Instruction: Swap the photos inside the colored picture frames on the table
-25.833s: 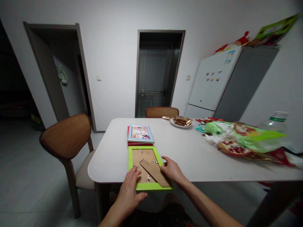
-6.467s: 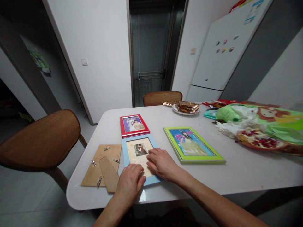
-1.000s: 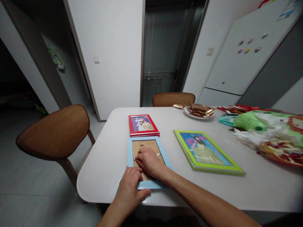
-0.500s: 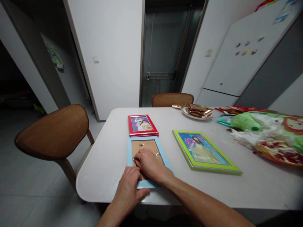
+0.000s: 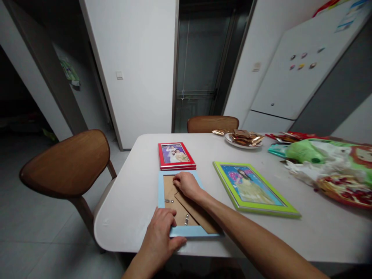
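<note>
Head view: chair (image 5: 65, 164) at left, then left hand (image 5: 159, 232) grasping the blue frame (image 5: 190, 231) by its near-left corner; frame lies back-up at the table's (image 5: 130, 217) near edge (brown backing (image 5: 176, 212) showing). Red frame (image 5: 176, 155) just beyond. Right hand (image 5: 188, 186) has fingertips bunched over the backing's far part, can't tell on what. Green frame (image 5: 252, 186) face-up to the right, plate (image 5: 247, 147) beyond, green bag (image 5: 305, 151) rightmost.

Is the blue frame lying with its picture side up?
No, the light-blue photo frame lies with its brown backing board and metal clips facing up.
</note>
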Motion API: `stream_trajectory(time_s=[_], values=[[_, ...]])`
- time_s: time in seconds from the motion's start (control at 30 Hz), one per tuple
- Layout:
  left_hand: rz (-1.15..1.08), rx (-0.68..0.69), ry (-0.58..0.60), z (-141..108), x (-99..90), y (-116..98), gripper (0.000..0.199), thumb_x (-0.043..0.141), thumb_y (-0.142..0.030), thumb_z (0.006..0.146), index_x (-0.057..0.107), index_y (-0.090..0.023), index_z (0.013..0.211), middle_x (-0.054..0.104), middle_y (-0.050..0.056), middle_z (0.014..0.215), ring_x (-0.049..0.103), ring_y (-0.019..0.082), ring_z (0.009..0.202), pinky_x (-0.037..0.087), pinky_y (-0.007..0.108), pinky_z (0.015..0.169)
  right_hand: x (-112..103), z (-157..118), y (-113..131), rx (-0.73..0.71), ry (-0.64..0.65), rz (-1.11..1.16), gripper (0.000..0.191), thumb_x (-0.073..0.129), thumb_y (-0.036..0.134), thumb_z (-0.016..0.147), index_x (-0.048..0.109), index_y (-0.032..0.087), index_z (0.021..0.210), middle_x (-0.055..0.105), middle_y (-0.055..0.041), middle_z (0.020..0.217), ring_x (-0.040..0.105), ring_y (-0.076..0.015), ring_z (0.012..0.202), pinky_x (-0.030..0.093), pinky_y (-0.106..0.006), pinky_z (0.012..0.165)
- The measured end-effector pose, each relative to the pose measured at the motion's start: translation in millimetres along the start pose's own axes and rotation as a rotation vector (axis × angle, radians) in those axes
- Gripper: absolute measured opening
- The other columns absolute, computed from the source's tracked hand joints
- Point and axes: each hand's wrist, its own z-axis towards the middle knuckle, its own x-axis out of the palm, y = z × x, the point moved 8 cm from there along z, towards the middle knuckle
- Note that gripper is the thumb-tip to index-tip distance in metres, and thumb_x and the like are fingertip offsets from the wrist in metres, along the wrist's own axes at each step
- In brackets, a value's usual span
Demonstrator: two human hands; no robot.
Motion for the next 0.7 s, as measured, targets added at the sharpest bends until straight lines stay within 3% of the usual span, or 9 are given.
stream_trajectory(time_s=[0.2, 0.4, 0.57, 0.7], values=[[0.001, -0.002, 0.015, -0.7, 0.2, -2.2, 0.028, 0.067, -0.013, 0.055, 0.044, -0.020, 0.069, 0.055, 0.005, 0.098, 0.048, 0.023, 0.091, 0.038, 0.040, 0.081, 15.0, 20.9, -23.1, 0.115, -0.005, 0.003, 0.018, 0.050, 0.026, 0.072, 0.062, 0.013, 0.068, 0.063, -0.0057, 0.068, 0.049, -0.0115, 0.057, 0.028, -0.021, 0.049], [0.009, -0.020, 0.025, -0.2, -0.3, -2.6, 0.027, 0.066, -0.014, 0.055, 0.045, -0.020, 0.070, 0.055, 0.005, 0.098, 0.048, 0.023, 0.092, 0.035, 0.042, 0.084, 14.1, 34.9, -36.6, 0.178, -0.030, 0.047, 0.024, 0.057, 0.035, 0.068, 0.057, 0.012, 0.071, 0.060, -0.0056, 0.070, 0.045, -0.0101, 0.054, 0.026, -0.021, 0.046], [0.035, -0.020, 0.004, -0.3, -1.5, -4.0, 0.025, 0.063, -0.012, 0.056, 0.044, -0.020, 0.071, 0.054, 0.004, 0.097, 0.047, 0.022, 0.090, 0.039, 0.037, 0.078, -2.0, 24.4, -24.5, 0.134, -0.075, 0.122, 0.022, 0.054, 0.033, 0.071, 0.057, 0.013, 0.081, 0.060, -0.0056, 0.073, 0.048, -0.0110, 0.058, 0.032, -0.021, 0.050], [-0.001, -0.017, 0.004, -4.6, -5.7, -4.7, 0.025, 0.064, -0.015, 0.058, 0.043, -0.020, 0.071, 0.051, 0.005, 0.099, 0.046, 0.022, 0.091, 0.038, 0.036, 0.078, -35.3, 1.4, -26.1, 0.058, -0.125, 0.225, 0.022, 0.043, 0.029, 0.077, 0.057, 0.015, 0.086, 0.061, -0.0047, 0.078, 0.053, -0.0122, 0.067, 0.039, -0.023, 0.061]])
